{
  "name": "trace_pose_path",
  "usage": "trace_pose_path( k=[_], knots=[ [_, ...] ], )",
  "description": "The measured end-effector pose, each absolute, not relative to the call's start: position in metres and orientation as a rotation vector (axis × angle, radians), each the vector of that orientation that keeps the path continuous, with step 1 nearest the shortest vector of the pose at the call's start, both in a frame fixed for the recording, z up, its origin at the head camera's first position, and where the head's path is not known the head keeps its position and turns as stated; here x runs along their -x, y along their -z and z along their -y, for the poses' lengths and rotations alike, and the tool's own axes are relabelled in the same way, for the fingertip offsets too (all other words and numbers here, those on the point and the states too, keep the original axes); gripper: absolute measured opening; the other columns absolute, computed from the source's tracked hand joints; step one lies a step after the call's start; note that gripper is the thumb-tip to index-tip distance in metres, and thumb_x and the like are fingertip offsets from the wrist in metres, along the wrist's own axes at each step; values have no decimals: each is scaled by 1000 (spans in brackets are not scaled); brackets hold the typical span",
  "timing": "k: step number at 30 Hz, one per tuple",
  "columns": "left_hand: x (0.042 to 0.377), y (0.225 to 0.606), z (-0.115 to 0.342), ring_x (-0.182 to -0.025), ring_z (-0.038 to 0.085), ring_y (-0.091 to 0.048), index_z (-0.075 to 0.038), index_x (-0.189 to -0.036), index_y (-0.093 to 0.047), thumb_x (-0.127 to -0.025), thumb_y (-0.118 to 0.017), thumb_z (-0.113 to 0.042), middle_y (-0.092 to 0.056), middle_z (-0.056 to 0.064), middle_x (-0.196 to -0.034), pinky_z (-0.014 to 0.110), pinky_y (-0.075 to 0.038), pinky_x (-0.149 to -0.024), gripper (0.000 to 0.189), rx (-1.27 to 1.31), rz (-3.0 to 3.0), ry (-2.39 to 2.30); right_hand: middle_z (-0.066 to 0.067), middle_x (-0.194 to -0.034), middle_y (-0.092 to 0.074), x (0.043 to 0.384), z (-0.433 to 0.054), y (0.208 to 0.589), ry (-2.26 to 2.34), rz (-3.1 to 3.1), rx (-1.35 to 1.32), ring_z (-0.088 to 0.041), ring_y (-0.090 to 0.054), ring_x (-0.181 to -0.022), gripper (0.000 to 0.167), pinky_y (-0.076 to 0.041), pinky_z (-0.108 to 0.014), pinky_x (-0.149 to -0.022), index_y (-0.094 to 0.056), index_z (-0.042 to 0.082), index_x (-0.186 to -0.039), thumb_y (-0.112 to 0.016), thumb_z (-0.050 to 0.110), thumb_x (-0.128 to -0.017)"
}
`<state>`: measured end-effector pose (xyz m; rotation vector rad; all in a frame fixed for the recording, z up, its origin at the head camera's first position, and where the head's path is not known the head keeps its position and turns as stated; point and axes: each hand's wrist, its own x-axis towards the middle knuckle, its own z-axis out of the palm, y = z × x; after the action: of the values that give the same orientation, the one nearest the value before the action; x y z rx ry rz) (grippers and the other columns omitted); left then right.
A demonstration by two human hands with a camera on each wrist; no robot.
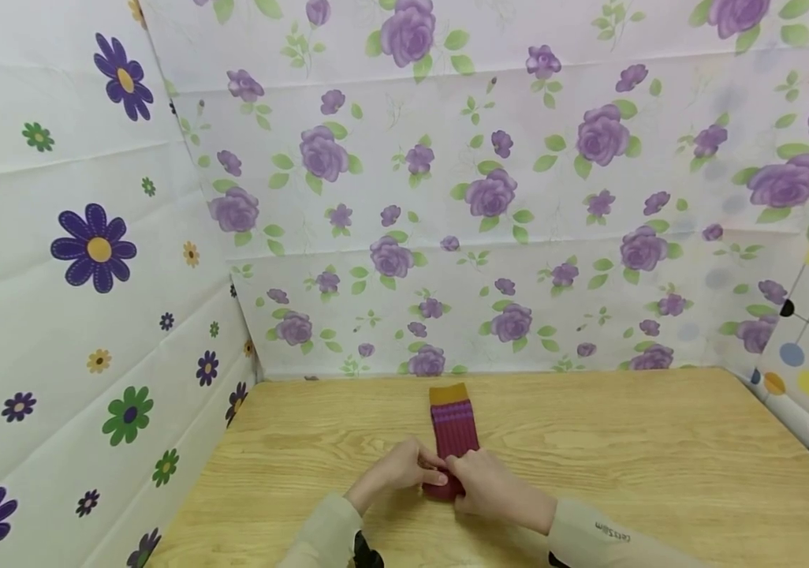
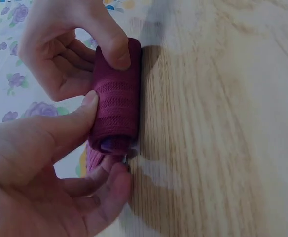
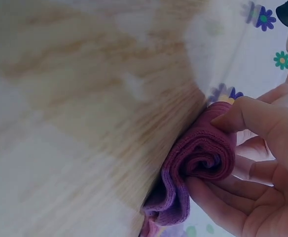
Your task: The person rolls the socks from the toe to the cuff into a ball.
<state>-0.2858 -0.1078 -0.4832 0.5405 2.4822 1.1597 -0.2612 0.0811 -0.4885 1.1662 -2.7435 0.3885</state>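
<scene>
Maroon knitted sock (image 1: 456, 432), ribbed, with purple bands and a mustard cuff (image 1: 449, 393). It lies near the middle of the tabletop (image 1: 624, 430), cuff end flat and pointing toward the back sheet. Near end is coiled into a roll (image 3: 210, 153); the right wrist view shows the spiral of layers end-on.

Left hand (image 1: 404, 465): pinching the roll, thumb on its side, fingers curled beneath one end. Right hand (image 1: 493, 483): gripping the roll at its other end, thumb pressed on the outer layer.

Legible writing: small dark lettering on the right sleeve (image 1: 585, 538), upside down from where I stand; seems to read "LetsSlim", first letter uncertain. Left sleeve (image 1: 326, 532): the same pale cloth.

Surroundings: tabletop is light wood grain. Back sheet (image 1: 440, 276) printed with purple roses; left sheet (image 1: 156, 276) with daisies.
</scene>
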Motion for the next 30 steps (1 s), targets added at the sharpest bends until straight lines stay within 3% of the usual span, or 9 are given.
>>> trace_pose_path(
  k=[3,6,10,13,18,23,30],
  knots=[
    [288,482,110,-48,5,-34,-9,-107,-75,-86,-74,-21,-75,11,-97,21,-29,-48,25,-575,-2494,-1069,5,-64,-56,259,-81,488,-387,2771,-1129,-1,-40,-54,26,-35,-19,-48,-62,10,-88,-77,11,-67],
    [288,479,109,-52,7,-32,-8,-107,-75,-84,-75,-22,-74,13,-104,21,-31,-52,27,-581,-2509,-1017,3,-68,-59,255,-80,488,-366,2781,-1102,-3,-48,-57,25,-39,-21,-51,-62,10,-89,-78,12,-70],
    [286,472,106,-71,7,-51,-7,-106,-75,-80,-79,-22,-72,13,-111,21,-40,-64,30,-572,-2549,-945,0,-72,-61,246,-79,488,-280,2766,-1070,-11,-55,-62,25,-44,-25,-55,-64,8,-93,-77,13,-72],
    [286,471,105,-80,8,-56,-7,-103,-76,-78,-81,-22,-73,12,-107,23,-42,-67,30,-560,-2576,-912,-1,-70,-60,242,-78,490,-240,2752,-1054,-14,-55,-61,23,-44,-27,-54,-64,7,-91,-76,11,-73],
    [287,474,103,-70,10,-46,-8,-97,-78,-78,-81,-23,-74,14,-101,24,-38,-64,24,-516,-2584,-941,-1,-68,-59,246,-80,491,-292,2774,-1055,-11,-54,-59,22,-43,-25,-52,-61,8,-86,-78,11,-72],
    [286,474,101,-69,8,-46,-8,-91,-79,-80,-79,-22,-75,11,-94,23,-38,-62,18,-497,-2600,-991,2,-68,-58,254,-82,488,-468,2845,-1034,-4,-47,-61,19,-38,-21,-53,-62,8,-82,-78,6,-71],
    [282,477,102,-52,6,-35,-4,-88,-78,-83,-77,-22,-73,5,-77,21,-30,-49,18,-524,-2588,-1091,1,-68,-61,253,-82,480,-453,2831,-975,-9,-50,-66,12,-39,-27,-60,-67,6,-75,-78,5,-71]
  ],
)
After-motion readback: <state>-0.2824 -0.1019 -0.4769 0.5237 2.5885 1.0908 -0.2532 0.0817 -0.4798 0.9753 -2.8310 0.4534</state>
